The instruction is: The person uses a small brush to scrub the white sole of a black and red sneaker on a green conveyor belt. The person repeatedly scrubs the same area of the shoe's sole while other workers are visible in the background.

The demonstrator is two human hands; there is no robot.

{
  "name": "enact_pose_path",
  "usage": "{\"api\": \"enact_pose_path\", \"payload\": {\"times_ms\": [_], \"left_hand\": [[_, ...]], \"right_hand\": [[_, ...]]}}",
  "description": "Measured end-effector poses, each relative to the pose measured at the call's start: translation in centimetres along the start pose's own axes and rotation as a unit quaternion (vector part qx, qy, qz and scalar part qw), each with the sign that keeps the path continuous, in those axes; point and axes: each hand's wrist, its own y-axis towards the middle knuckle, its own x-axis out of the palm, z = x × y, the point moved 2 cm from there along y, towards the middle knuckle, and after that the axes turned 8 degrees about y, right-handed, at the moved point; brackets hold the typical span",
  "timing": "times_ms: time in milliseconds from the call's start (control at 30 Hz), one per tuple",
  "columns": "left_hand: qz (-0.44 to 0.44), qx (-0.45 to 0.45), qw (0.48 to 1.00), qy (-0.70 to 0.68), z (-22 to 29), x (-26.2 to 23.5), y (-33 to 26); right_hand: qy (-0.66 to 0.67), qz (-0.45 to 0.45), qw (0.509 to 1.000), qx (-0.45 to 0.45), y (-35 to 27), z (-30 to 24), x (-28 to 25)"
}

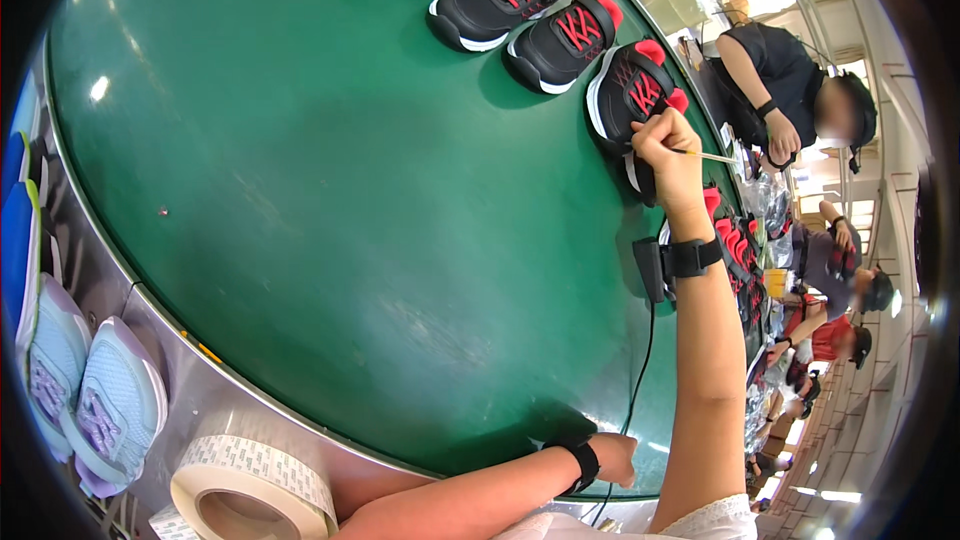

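Observation:
My right hand reaches far over the green surface, fingers pinched round a thin pale stick with a dark and yellow part. The stick's kind is unclear. Under and beside those fingers is a black shoe with a white sole, partly hidden by the hand; whether they touch I cannot tell. A black shoe with red laces lies just beyond. My left hand rests low near the surface's near edge, its fingers mostly hidden. Each wrist has a black strap; the right one carries a small black box with a cable.
More black and red shoes stand along the far side of the green surface. Light blue shoes and a tape roll sit on the metal edge at left. Several people, one nearby, work along the right.

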Motion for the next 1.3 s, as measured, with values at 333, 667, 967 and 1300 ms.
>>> {"api": "enact_pose_path", "payload": {"times_ms": [333,667,967,1300], "left_hand": [[0.046,0.017,0.999,-0.005,0.0,0.6,0.5],[0.037,0.024,0.999,-0.011,0.1,0.0,0.5],[0.052,0.027,0.998,-0.007,0.2,-0.1,-0.1],[0.063,0.031,0.998,-0.005,-1.0,1.2,0.4]], "right_hand": [[-0.003,0.008,1.0,0.024,4.2,-5.0,8.4],[-0.074,-0.026,0.997,0.021,5.1,-3.1,9.4],[-0.129,-0.019,0.991,0.022,4.1,-3.6,9.2],[-0.173,-0.022,0.985,0.008,1.9,-2.8,9.2]]}}
